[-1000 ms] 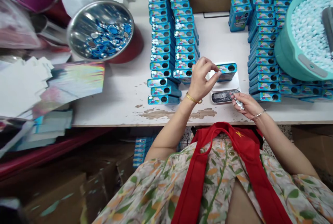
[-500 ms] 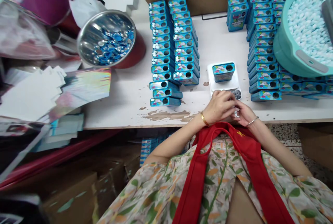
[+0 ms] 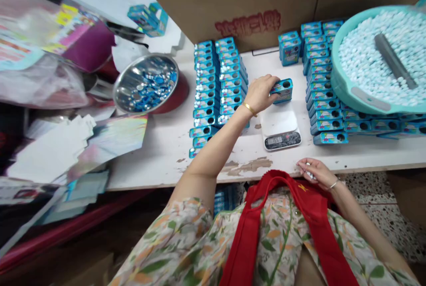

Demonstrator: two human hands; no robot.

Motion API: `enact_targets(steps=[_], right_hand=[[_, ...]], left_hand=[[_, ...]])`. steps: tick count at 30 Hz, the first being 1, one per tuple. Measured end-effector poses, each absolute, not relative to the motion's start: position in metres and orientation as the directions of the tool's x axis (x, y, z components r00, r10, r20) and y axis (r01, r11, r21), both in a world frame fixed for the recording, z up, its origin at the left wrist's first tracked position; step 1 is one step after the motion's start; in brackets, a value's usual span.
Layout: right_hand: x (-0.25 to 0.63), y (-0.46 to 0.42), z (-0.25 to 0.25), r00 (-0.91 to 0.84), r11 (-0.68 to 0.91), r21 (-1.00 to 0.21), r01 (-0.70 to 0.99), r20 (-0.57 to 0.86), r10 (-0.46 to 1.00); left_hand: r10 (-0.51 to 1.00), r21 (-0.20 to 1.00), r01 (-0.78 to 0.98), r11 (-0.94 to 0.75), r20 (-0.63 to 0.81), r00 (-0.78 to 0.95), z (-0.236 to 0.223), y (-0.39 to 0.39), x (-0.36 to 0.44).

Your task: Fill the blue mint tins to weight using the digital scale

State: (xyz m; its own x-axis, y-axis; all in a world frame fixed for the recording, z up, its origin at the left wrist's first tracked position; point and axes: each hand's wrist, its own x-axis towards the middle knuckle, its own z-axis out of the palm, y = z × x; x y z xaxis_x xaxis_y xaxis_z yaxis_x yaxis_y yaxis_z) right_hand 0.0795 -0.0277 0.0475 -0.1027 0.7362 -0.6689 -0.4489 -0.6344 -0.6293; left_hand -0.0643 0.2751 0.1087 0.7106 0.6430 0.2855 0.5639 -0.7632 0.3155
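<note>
My left hand [image 3: 261,93], with a gold bangle at its wrist, has its fingers around the left end of a blue candy tin [image 3: 284,93]. The tin is upright, with a dark round hole in its top, at the back edge of a white digital scale [image 3: 278,126]; I cannot tell whether it still touches the platform. Small white candies [image 3: 309,171] lie in the curled fingers of my right hand [image 3: 317,173], low at the table's front edge. The scale's display is lit, its digits too small to read surely.
Two rows of blue tins [image 3: 204,86], many with white candies on top, stand left of the scale. More tins [image 3: 324,104] stand to the right beside a turquoise tub [image 3: 362,99] of candies with a grey scoop [image 3: 394,60]. A steel bowl [image 3: 123,77] holds blue and silver caps.
My left hand has left my right hand and reached forward to grasp the tin on the scale. My right hand stays near the table edge with the candies. The view has tilted up.
</note>
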Motion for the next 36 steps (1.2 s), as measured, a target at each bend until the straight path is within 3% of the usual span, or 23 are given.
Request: enact_targets(steps=[8,11,16,20,24,30,36], right_hand=[[0.082,-0.032,0.032,-0.068,-0.588,-0.617,-0.523,-0.658,0.750],[0.083,-0.032,0.032,-0.081,-0.590,-0.608,-0.532,-0.657,0.750],[0.090,-0.032,0.032,-0.119,-0.623,-0.597,-0.505,-0.667,0.736],[0.095,-0.029,0.031,-0.154,-0.633,-0.610,-0.477,-0.651,0.744],[0.096,-0.026,0.033,-0.156,-0.637,-0.629,-0.445,-0.646,0.747],[0.095,-0.025,0.030,-0.086,-0.591,-0.674,-0.443,-0.625,0.776],[0.094,-0.029,0.025,-0.058,-0.534,-0.707,-0.464,-0.578,0.814]], left_hand=[[0.740,0.297,0.680,-0.671,0.329,0.587,0.088,0.375,0.034],[0.717,0.311,0.647,-0.696,0.362,0.596,0.084,0.384,0.040],[0.608,0.295,0.532,-0.794,0.342,0.717,0.105,0.354,-0.029],[0.631,0.248,0.581,-0.776,0.293,0.718,0.128,0.290,-0.134],[0.672,0.166,0.652,-0.740,0.224,0.706,0.116,0.229,-0.212],[0.749,0.231,0.720,-0.655,0.327,0.576,0.075,0.206,-0.220],[0.731,0.207,0.710,-0.673,0.330,0.597,0.098,0.200,-0.200]])
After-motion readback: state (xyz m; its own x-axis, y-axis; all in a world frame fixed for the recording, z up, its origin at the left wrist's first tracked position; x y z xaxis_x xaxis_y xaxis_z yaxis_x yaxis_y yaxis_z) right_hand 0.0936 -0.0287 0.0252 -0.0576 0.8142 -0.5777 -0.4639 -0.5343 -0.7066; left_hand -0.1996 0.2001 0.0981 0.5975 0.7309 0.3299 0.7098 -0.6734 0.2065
